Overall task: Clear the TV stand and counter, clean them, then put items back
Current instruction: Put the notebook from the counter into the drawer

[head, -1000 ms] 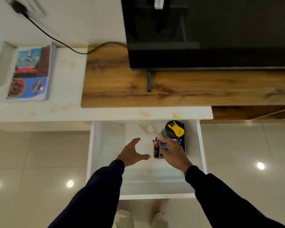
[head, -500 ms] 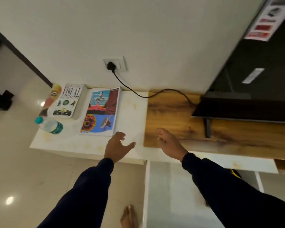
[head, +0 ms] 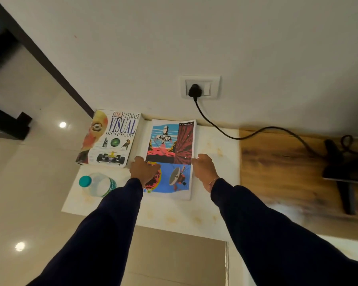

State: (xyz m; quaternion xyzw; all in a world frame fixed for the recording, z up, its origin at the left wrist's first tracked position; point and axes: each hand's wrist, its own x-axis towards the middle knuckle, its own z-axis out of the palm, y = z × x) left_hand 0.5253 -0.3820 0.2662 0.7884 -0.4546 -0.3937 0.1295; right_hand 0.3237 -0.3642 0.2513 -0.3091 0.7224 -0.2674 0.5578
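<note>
A colourful "classmate" notebook (head: 170, 145) lies flat on the white counter (head: 215, 205) against the wall. My left hand (head: 145, 170) is on its lower left part, fingers curled at the left edge. At the notebook's right edge, my right hand (head: 205, 168) has its thumb on the edge and its fingers curled. Left of the notebook lies a thick Visual Dictionary (head: 114, 139). A water bottle (head: 97, 183) with a teal cap lies in front of the dictionary, partly behind my left sleeve.
The wooden TV stand top (head: 277, 172) adjoins the counter on the right, with the TV's black foot (head: 347, 195) on it. A black cable (head: 215, 131) runs from the wall socket (head: 201, 87) across the counter. An open drawer's edge (head: 226, 263) shows below.
My view swung from the open drawer up and left to the counter. Both hands left the drawer, reached forward and now meet the notebook's two side edges.
</note>
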